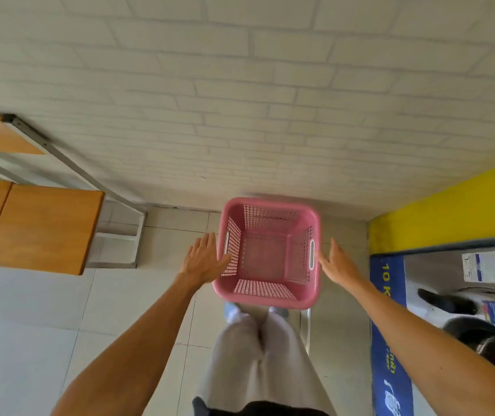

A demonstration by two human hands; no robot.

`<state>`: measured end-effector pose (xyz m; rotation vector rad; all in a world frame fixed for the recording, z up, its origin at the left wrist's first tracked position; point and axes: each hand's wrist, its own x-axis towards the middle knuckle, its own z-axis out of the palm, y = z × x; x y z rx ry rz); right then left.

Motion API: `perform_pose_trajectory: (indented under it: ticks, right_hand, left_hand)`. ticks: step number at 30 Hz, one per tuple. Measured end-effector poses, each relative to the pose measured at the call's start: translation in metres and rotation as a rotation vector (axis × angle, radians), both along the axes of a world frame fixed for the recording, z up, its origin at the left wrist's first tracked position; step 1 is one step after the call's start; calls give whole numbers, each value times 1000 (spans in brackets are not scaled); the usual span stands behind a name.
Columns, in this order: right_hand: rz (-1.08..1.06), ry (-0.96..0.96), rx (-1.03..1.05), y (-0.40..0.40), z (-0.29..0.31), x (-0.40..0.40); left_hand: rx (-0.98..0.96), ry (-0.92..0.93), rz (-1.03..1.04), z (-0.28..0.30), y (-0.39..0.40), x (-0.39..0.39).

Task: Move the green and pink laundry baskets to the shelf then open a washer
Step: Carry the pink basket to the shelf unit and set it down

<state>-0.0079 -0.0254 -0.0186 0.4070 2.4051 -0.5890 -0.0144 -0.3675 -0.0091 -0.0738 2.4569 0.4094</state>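
Observation:
An empty pink laundry basket (270, 297) with perforated walls stands on the tiled floor just ahead of my feet. My left hand (205, 259) is flat and open beside its left handle slot, a small gap away or barely touching. My right hand (334, 262) is open next to the right handle slot, fingertips near the rim. Neither hand holds anything. The wooden shelf unit (39, 226) on a metal frame is at the left. A front-loading washer (480, 313) with a dark round door is at the right edge. No green basket is in view.
A white brick wall (240, 115) runs behind the basket. A yellow wall band (450, 217) and a blue panel with lettering (387, 325) frame the washer on the right. White floor tiles (30, 310) lie between the shelf and my legs.

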Motion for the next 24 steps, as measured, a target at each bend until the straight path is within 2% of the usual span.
perform_pose_trajectory:
  ticks: [6, 13, 18, 24]
  right_hand:
    - [-56, 17, 30, 18, -119, -14]
    - [-233, 27, 26, 44, -256, -5]
    - [-237, 133, 78, 46, -304, 3]
    - [-239, 233, 67, 39, -334, -2]
  left_hand:
    - [-66, -3, 22, -114, -7, -10]
    - [-24, 34, 155, -248, 5, -29]
    - [22, 69, 298, -304, 2, -33]
    - [98, 130, 401, -337, 4, -44]
